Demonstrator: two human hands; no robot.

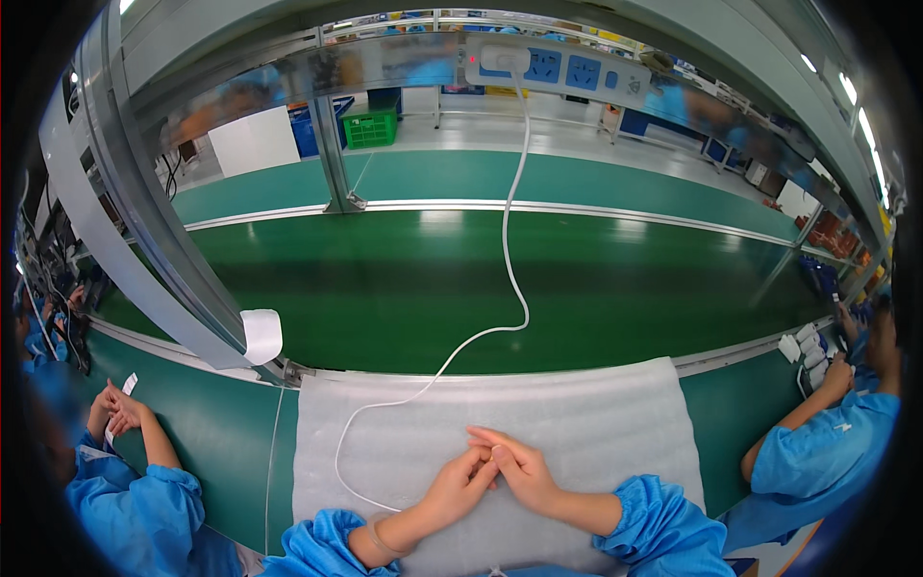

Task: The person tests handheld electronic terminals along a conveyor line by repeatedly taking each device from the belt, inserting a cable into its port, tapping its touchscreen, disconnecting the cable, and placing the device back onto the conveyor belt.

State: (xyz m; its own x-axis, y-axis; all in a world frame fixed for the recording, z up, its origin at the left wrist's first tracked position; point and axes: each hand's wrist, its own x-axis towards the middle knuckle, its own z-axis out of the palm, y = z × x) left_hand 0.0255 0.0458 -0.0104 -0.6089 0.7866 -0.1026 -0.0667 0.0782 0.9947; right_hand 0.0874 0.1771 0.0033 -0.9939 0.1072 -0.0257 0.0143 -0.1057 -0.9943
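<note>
Above a white foam sheet on the bench, my two hands meet. The fingers of my left hand are bent and pressed together against the thumb side of my right hand. Whatever lies between them, if anything, is hidden. My right hand has its fingers stretched out to the left, over the left fingertips, and its thumb touches the left fingers. A white cable curves across the sheet and passes behind my left forearm. Its upper end hangs from a white plug in the power strip.
The power strip is fixed to a metal rail overhead. Beyond the sheet runs a green conveyor belt. A metal post with a white tag rises at left. Co-workers in blue sleeves sit on both sides.
</note>
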